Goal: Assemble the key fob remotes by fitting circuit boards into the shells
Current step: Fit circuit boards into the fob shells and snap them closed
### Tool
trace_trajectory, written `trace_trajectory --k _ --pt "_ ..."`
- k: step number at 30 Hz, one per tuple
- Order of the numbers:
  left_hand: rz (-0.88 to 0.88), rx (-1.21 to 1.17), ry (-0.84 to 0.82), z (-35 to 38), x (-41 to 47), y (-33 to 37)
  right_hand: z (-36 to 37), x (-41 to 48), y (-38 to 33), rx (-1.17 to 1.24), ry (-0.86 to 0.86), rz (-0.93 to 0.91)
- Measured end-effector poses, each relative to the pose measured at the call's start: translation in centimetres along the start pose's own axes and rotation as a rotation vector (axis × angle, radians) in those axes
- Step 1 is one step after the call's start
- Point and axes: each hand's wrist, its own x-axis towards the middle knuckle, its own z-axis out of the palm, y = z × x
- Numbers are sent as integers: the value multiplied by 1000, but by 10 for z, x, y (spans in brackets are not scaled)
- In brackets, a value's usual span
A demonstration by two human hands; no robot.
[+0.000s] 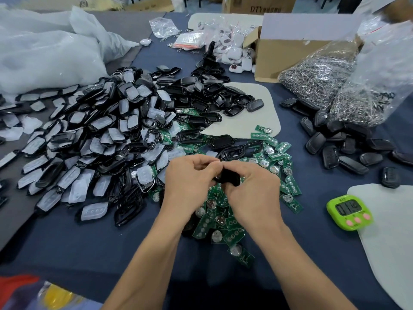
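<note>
I see the black shell (229, 178) lying crosswise between the left hand (190, 182) and right hand (253, 191), both sets of fingers clamped on it.

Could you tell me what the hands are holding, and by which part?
One black key fob shell, held between both: the left hand pinches its left end, the right hand grips its right end.

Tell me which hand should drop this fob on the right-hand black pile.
Right, probably: both grip the fob, but the right hand is nearer that pile; the left hand would cross over.
</note>
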Motion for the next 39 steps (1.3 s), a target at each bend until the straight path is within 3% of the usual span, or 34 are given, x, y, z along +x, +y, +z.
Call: trace_trajectory --k 5,12,16,20,24,30,39 --pt "11 -55 8 6 2 4 3 5 3 -146 135 -155" --pt "15 -113 -66 8 -2 5 -5 13 3 -123 153 -223" --pt "-21 -247 -76 7 0 6 -8 12 -8 -94 112 -81" --pt "22 -295 -249 -8 1 5 -21 25 -11 115 -38 119" --pt "45 -288 -239 -14 4 1 -32 35 -9 211 -217 146" --pt "86 -293 -236 -16 5 0 -35 40 0 428 -322 219" --pt "89 -298 -175 -7 3 -5 -34 44 -3 283 -309 209"
